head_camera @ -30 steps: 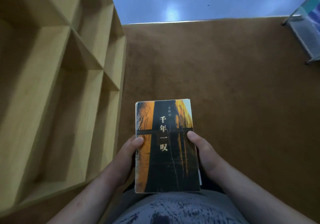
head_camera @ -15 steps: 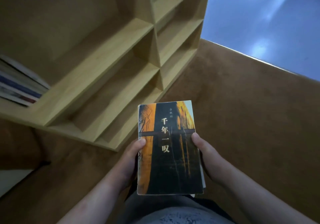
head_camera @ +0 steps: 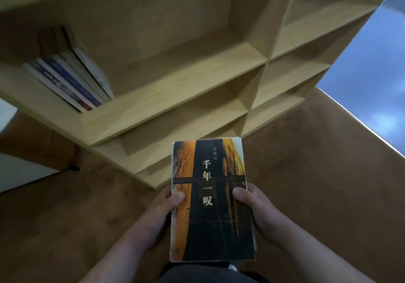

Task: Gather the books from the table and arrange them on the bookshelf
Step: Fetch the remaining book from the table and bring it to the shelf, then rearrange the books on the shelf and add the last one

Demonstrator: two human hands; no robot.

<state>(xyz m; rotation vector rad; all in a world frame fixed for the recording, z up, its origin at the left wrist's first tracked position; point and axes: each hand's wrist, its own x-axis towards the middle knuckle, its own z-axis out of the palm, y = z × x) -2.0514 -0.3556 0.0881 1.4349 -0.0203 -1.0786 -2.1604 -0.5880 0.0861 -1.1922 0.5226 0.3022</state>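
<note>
While the left hand (head_camera: pixel 160 213) and right hand (head_camera: pixel 262 213) hold the book (head_camera: pixel 210 206) flat, fingers (head_camera: pixel 240 195) clamped on its long edges, it sits just short of the bookshelf (head_camera: pixel 175 79). Carrying stage; next, I judge, stand it upright beside the shelved books (head_camera: pixel 72 81).

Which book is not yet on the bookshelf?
The orange-and-black book, held by the left hand and right hand; the other books lean together inside the bookshelf.
</note>
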